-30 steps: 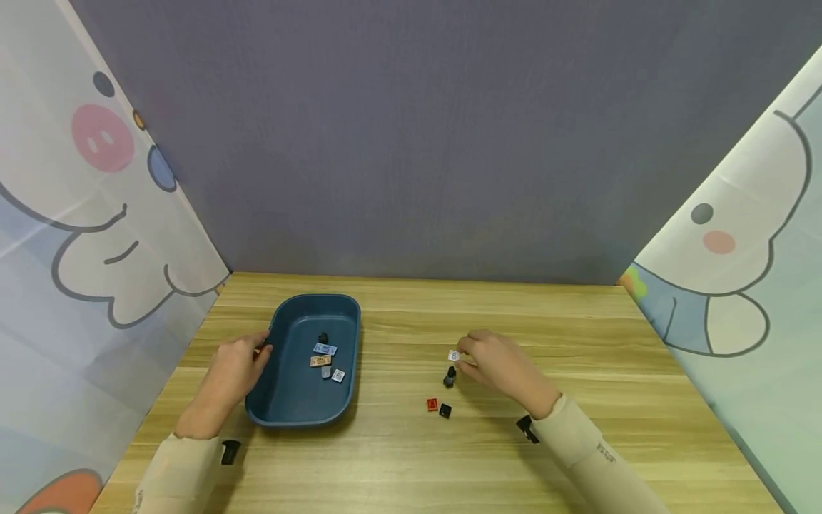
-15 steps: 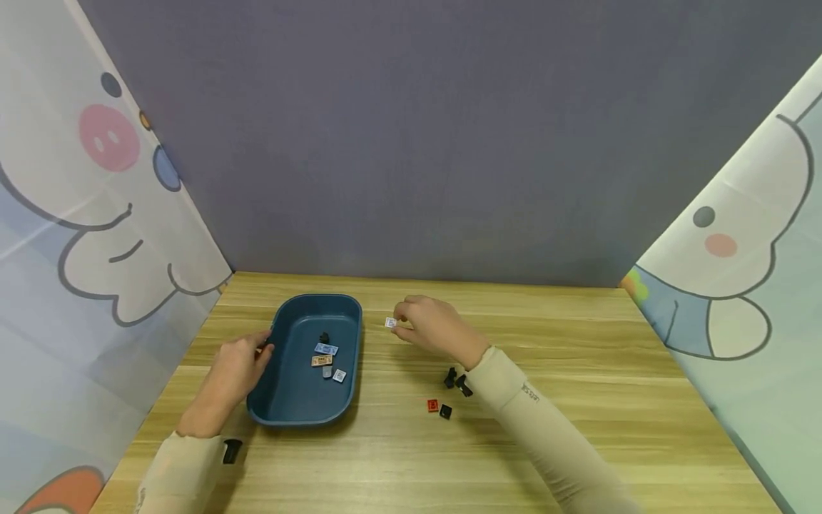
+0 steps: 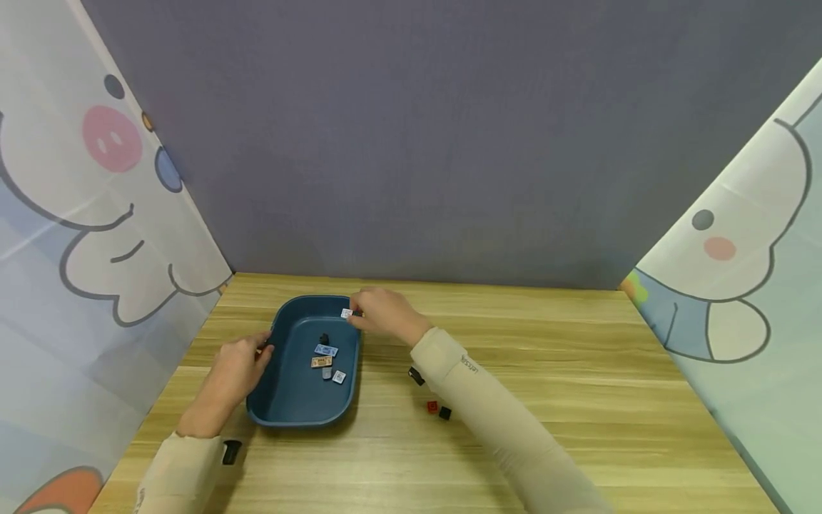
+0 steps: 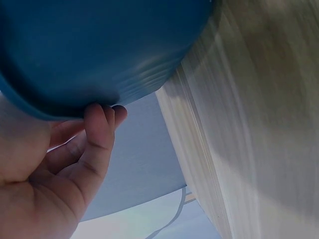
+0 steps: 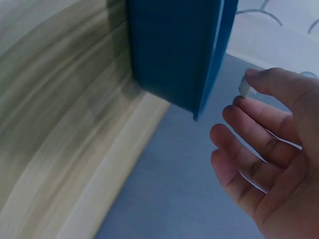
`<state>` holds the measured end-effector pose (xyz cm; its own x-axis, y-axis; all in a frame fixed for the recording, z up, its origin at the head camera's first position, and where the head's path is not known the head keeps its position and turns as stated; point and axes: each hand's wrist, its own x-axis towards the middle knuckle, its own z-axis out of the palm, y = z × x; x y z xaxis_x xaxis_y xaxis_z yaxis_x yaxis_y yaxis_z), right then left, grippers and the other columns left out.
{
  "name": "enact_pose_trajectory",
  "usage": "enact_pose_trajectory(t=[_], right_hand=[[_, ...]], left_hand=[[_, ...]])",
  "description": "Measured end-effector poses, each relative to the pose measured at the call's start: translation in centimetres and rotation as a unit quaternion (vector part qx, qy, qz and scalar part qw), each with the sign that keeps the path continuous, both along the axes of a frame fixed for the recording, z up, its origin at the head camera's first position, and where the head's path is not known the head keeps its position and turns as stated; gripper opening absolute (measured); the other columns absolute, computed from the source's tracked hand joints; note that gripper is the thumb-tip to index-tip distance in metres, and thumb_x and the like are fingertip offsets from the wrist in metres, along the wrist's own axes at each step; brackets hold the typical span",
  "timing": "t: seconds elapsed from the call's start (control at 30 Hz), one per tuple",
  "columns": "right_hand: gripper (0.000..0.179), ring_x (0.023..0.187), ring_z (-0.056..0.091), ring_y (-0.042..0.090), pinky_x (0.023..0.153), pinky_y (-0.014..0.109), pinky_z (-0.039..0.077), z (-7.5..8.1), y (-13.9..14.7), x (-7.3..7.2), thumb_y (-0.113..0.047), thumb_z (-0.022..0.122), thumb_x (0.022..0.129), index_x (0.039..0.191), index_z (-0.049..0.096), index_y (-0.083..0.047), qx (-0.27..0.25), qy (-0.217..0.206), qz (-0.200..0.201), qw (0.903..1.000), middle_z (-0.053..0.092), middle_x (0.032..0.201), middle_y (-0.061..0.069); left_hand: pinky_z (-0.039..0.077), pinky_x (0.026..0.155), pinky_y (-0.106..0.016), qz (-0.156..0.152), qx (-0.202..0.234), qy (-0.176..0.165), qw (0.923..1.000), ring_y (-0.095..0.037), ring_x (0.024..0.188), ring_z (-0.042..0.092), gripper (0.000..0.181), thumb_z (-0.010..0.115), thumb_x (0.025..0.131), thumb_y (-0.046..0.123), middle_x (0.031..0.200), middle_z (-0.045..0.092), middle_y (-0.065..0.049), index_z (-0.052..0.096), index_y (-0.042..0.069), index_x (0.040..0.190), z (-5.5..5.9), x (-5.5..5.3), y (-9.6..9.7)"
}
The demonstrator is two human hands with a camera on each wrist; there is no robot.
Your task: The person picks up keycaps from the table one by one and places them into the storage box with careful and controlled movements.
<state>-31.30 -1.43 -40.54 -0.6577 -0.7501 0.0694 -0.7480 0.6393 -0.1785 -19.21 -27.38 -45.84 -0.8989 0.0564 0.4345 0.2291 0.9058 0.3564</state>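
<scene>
In the head view my right hand (image 3: 387,314) is over the far right corner of the blue tray (image 3: 292,400). It pinches a small white square tile (image 3: 347,313) with dark print; the right wrist view has the tile (image 5: 244,87) between thumb and forefinger, above the rim. My left hand (image 3: 239,364) holds the tray's left rim, its fingertips (image 4: 97,122) against the edge in the left wrist view. Inside the tray lie a black piece (image 3: 324,338), a blue printed tile (image 3: 326,350), an orange printed tile (image 3: 322,362), a grey piece (image 3: 327,373) and another white tile (image 3: 339,377).
A red square piece (image 3: 432,406) and a black square piece (image 3: 445,412) lie on the wooden table (image 3: 359,464), below the right sleeve. Black objects show beside both sleeves, one at the left cuff (image 3: 231,451), one at the right (image 3: 416,375). A grey panel (image 3: 411,178) stands behind the table.
My right hand has carried the white tile leftward from the middle right of the table to over the tray's far right corner. The left hand has stayed at the rim.
</scene>
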Motion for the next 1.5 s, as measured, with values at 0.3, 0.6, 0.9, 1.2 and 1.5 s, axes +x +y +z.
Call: enact_pose_trajectory(t=[0.3,0.6,0.9,1.2,1.5], right_hand=[[0.019,0.064,0.053,0.008,0.054,0.023,0.042,-0.5,-1.9,-0.6,-0.034,0.063,0.100,0.105,0.070,-0.016,-0.009,-0.030,-0.014,0.9994,0.062,0.090,-0.007],[0.022,0.067,0.055,0.007,0.056,0.022,0.044,-0.5,-2.7,-0.5,-0.035,0.063,0.100,0.108,0.071,-0.015,0.002,-0.013,-0.009,0.9999,0.065,0.094,-0.006],[0.023,0.070,0.055,0.007,0.057,0.021,0.045,-0.2,-3.2,0.0,-0.035,0.063,0.100,0.108,0.071,-0.016,0.007,-0.004,-0.005,1.0000,0.065,0.095,-0.006],[0.027,0.076,0.057,0.006,0.062,0.020,0.047,-0.4,-3.2,0.1,-0.035,0.063,0.100,0.113,0.071,-0.013,0.022,0.008,0.000,0.9997,0.066,0.103,-0.002],[0.026,0.078,0.058,0.007,0.065,0.021,0.049,-0.6,-2.6,0.1,-0.034,0.062,0.101,0.113,0.071,-0.013,0.015,0.004,-0.004,0.9999,0.067,0.104,-0.001]], left_hand=[[0.053,0.053,-0.045,-0.001,0.005,-0.003,1.0000,-0.034,0.064,0.067,0.025,0.071,0.088,-0.005,0.083,0.069,-0.025,0.067,-0.017,0.109,0.0,0.1,0.1],[0.052,0.050,-0.042,-0.005,0.005,0.008,0.9999,-0.031,0.061,0.065,0.025,0.071,0.087,-0.006,0.083,0.069,-0.024,0.067,-0.018,0.109,-0.1,0.1,-0.1],[0.051,0.049,-0.041,-0.005,0.006,0.009,0.9999,-0.031,0.060,0.065,0.025,0.071,0.087,-0.006,0.082,0.069,-0.024,0.067,-0.017,0.110,0.0,0.1,-0.1],[0.054,0.052,-0.044,-0.004,0.015,-0.004,0.9999,-0.034,0.064,0.067,0.026,0.069,0.089,-0.005,0.085,0.069,-0.026,0.066,-0.017,0.111,0.0,0.1,-0.1],[0.055,0.055,-0.046,-0.003,0.018,-0.011,0.9998,-0.037,0.068,0.069,0.026,0.069,0.089,-0.005,0.086,0.069,-0.027,0.066,-0.017,0.112,0.1,0.1,-0.1]])
